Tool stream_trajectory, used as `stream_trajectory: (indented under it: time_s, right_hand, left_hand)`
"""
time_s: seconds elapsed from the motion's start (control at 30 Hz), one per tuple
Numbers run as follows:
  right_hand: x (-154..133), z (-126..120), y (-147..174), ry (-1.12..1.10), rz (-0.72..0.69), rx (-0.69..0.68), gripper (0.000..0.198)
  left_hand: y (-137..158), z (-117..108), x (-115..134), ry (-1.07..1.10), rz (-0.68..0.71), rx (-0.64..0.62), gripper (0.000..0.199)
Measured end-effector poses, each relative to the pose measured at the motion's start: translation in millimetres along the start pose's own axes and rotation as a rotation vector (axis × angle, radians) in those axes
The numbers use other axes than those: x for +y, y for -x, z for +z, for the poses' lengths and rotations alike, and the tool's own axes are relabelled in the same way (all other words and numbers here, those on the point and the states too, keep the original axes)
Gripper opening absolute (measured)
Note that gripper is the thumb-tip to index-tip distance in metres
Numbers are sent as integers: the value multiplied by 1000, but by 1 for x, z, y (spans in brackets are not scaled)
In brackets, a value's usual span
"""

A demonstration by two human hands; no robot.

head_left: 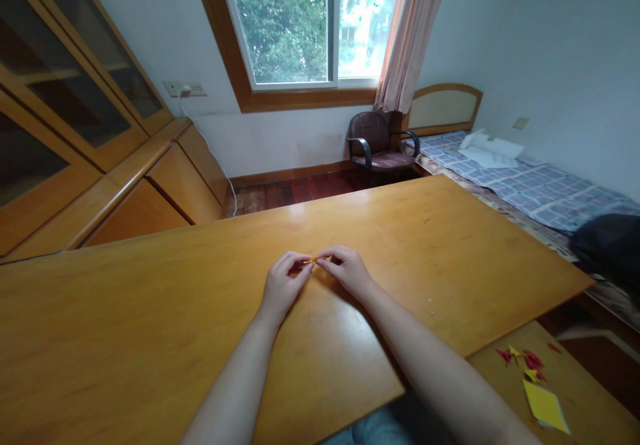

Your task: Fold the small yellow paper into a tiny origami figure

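Just above the wooden table [165,298], a small piece of folded orange-yellow paper [314,260] is stretched between my two hands. Its left end is pinched between the thumb and fingers of my left hand [286,285]. My right hand [349,272] pinches the other end the same way. Only the short middle part of the paper shows, so its full folded shape is hidden by the fingertips.
On a lower surface at the right lie several red and yellow folded paper pieces [531,368] and a stack of yellow paper squares [545,405]. An armchair [373,142], a bed [545,188] and a dark bag [607,248] stand beyond. A glass-doored cabinet [115,192] is at left.
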State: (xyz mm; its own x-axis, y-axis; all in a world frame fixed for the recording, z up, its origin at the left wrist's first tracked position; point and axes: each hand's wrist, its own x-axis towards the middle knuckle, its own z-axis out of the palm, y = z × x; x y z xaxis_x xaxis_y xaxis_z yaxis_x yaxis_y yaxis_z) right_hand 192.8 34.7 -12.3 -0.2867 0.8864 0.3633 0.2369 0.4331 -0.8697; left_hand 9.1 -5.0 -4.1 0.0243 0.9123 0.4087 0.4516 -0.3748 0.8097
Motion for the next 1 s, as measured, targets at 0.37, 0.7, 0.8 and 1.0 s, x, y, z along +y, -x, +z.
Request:
stream_trajectory:
  time_s: [0.37, 0.7, 0.8, 1.0]
  right_hand:
    - [-4, -1, 2, 24, -25, -32, 11]
    - [-2, -1, 2, 29, -40, -35, 11]
    - [-1, 0, 1, 38, -45, -38, 11]
    - [-2, 0, 1, 39, -57, -45, 10]
  left_hand:
    - [0, -1, 2, -59, 42, 20, 10]
    - [0, -2, 5, -36, 12, 22, 12]
    - [0, -2, 4, -20, -3, 25, 10]
    - [0, -2, 3, -4, -26, 22, 11]
